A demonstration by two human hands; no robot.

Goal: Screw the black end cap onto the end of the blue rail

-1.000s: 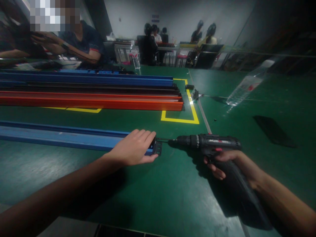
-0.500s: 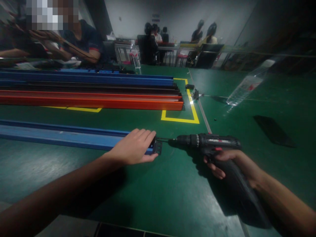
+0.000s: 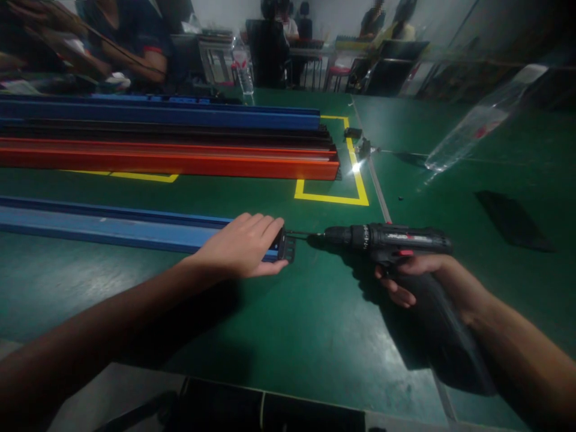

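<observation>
My left hand [image 3: 245, 243] is wrapped over the right end of a long blue channel profile [image 3: 112, 225] lying on the green table. A black end cap [image 3: 288, 247] shows just past my fingertips. My right hand [image 3: 418, 276] grips the handle of a black cordless drill [image 3: 391, 237], which points left. The drill's long thin bit [image 3: 308, 234] reaches to the end cap; whether the tip sits in a screw is too small to tell.
Behind lie orange profiles [image 3: 180, 162], black profiles [image 3: 180, 133] and blue profiles [image 3: 180, 114]. Yellow tape [image 3: 333, 198] marks the table. A tilted-looking water bottle [image 3: 486, 123], a dark flat object [image 3: 513, 219] and small black parts [image 3: 365, 146] lie to the right. A co-worker [image 3: 130, 45] sits across.
The whole view has shifted, so the table and its objects sit higher in the picture. Both hands, the drill and the blue profile keep nearly the same positions relative to one another.
</observation>
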